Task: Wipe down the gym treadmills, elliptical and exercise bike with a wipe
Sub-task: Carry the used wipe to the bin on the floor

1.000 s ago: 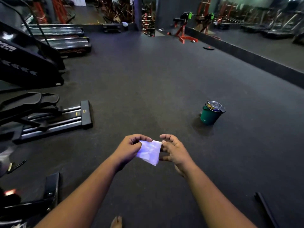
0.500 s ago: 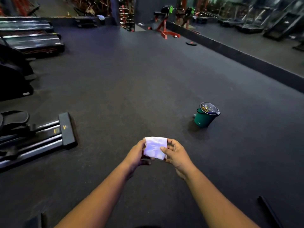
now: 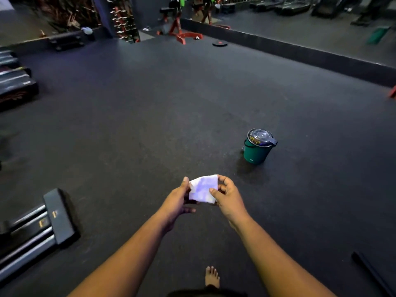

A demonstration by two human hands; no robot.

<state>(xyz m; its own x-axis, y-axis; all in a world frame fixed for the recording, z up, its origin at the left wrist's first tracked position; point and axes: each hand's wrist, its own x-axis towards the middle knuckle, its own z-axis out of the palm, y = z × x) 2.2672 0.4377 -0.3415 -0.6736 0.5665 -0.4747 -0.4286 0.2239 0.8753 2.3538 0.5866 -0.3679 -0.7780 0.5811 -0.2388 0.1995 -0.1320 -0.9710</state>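
between both hands a white wipe (image 3: 203, 189) is pinched: left hand (image 3: 177, 200) fingers hold its left edge, right hand (image 3: 228, 197) thumb and fingers curl round the right edge. green bin (image 3: 258, 150) sits ahead-right, elliptical rails (image 3: 36, 230) far left. judgement: fold it flat and square first, keep both pinches firm.

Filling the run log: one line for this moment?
left hand + right hand: holding wipe | no machine touched | green bucket ahead-right
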